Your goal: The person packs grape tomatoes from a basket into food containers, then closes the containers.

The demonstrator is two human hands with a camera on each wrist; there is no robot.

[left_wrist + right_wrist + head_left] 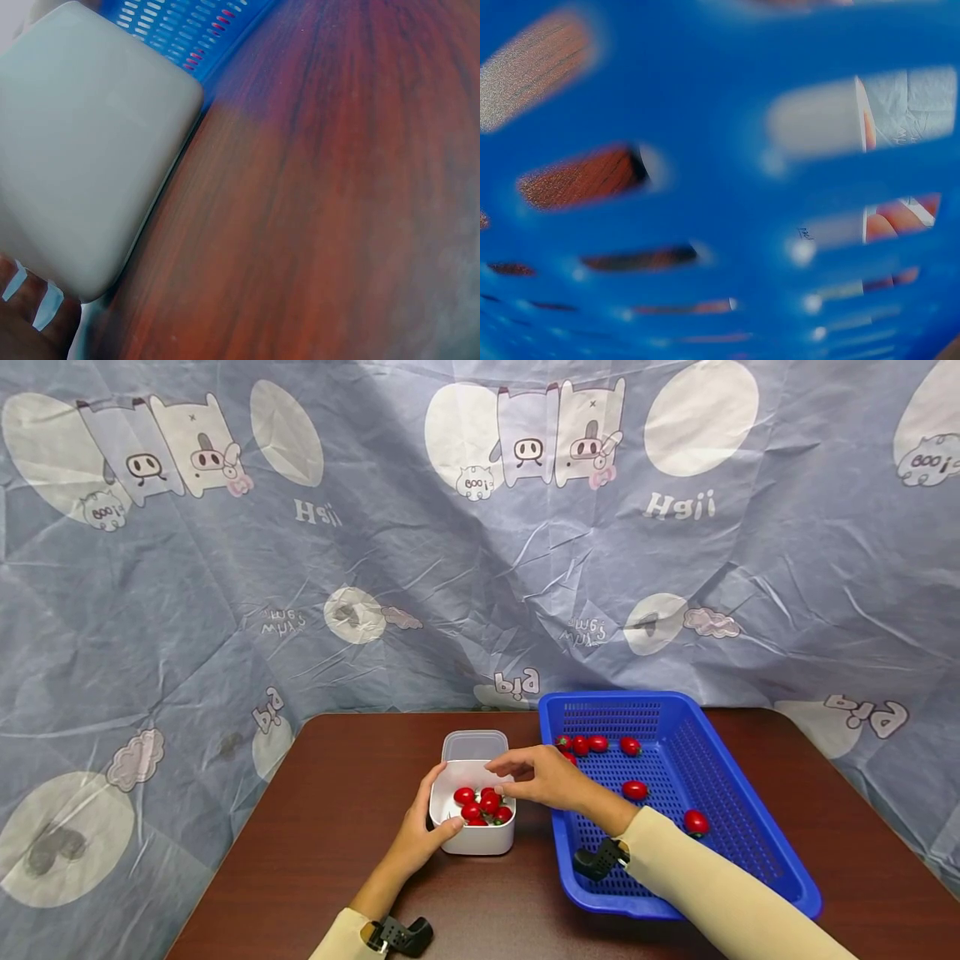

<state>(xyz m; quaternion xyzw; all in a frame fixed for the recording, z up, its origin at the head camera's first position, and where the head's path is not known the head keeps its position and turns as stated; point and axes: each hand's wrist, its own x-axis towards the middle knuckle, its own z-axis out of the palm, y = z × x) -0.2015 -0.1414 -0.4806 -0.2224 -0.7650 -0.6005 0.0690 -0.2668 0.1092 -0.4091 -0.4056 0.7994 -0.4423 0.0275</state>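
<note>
Biggest first: crumpled printed curtain [450, 552] as backdrop, dark wood table [315, 810] in front of it. Blue perforated basket [622, 905] sits on the table's right side, several red tomatoes [634, 790] spread inside: most near the far-left corner, a couple out toward the middle and right. White box [480, 841] stands upright left of the basket, the two apart, with a small pile of red tomatoes in its near half. Translucent lid-like piece [475, 743] lies right behind the box. Left hand [420, 827] grips the box at its left side, thumb hooked over the near rim, fingers along the outer wall. Right hand [542, 778] is over the box's right rim, fingers bent, moderate gap between thumb and index; looks like nothing is in it, though can't tell if the thumb touches a tomato. Right wrist view is nearly all basket mesh, no help there. My read: step in hand is setting a tomato into the box, probably just let go. Next move calls for lifting clear of the rim and reaching into the basket for another, left hand steadying.
</note>
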